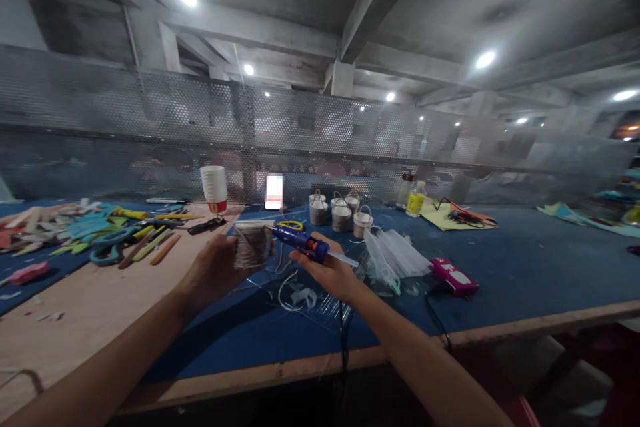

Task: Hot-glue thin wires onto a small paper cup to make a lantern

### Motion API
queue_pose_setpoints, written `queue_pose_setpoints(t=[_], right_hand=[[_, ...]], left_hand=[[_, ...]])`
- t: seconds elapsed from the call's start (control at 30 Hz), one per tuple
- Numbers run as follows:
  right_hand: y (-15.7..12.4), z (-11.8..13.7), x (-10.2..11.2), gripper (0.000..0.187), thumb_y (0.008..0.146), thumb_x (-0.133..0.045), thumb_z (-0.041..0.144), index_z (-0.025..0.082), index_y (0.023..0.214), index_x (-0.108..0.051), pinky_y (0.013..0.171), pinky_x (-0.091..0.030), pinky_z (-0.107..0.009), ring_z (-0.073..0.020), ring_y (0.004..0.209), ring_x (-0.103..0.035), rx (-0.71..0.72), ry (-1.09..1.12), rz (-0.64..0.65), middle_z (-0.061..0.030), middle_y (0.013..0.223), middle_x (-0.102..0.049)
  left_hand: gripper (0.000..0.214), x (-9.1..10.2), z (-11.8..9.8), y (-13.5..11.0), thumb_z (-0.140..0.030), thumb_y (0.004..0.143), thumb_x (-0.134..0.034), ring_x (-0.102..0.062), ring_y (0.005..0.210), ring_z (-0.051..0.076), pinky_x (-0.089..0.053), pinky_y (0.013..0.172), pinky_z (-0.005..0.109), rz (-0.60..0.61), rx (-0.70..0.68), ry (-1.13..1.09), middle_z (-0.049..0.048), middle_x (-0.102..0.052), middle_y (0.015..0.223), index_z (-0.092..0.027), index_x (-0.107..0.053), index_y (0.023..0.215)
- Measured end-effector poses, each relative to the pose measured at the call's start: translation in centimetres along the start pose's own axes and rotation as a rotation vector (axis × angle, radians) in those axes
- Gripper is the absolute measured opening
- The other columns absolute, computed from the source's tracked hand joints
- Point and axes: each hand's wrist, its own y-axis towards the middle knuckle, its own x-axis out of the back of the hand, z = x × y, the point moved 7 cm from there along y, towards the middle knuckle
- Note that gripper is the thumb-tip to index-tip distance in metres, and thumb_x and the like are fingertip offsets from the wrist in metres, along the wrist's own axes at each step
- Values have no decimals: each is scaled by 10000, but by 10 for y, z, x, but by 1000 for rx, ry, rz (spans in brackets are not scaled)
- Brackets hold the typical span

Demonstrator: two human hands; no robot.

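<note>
In my left hand (213,267) is a paper cup (251,247) wrapped round with greyish cord, held upright above the blue table. Its fingers curl behind the cup. My right hand (333,273) grips a blue glue gun (300,242), with a pale glue stick (344,258) poking out of its back end. The gun's nozzle points left and meets the upper right side of the cup, near the rim; whether it touches I cannot tell. A black cable (343,333) hangs down below the right hand. Behind the hands stand several small wrapped buckets (341,217) with cord handles.
At the left lie blue-handled scissors (107,245) and many coloured strips on a pinkish board (135,297). A stack of paper cups (214,187) stands farther back. On the right are clear plastic bags (397,253), a magenta device (454,277) and a yellow-labelled bottle (416,200).
</note>
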Motion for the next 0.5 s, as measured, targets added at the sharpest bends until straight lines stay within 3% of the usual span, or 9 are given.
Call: queue_pose_setpoints(t=[0.33, 0.5], right_hand=[[0, -4, 2, 350, 899, -713, 528, 205, 1037, -722, 705, -516, -293, -219, 858, -645, -60, -17, 1, -34, 867, -690], [-1, -7, 0, 350, 889, -722, 524, 199, 1018, -712, 693, -506, -278, -194, 820, -622, -83, 33, 1, -24, 873, -683]], left_hand=[[419, 8, 2, -3, -321, 841, -600, -784, 998, 336, -630, 876, 379, -111, 68, -84, 157, -826, 1123, -128, -792, 1160], [430, 10, 3, -4, -373, 846, -608, -788, 979, 327, -627, 871, 375, -95, 86, -70, 142, -827, 1118, -153, -779, 1172]])
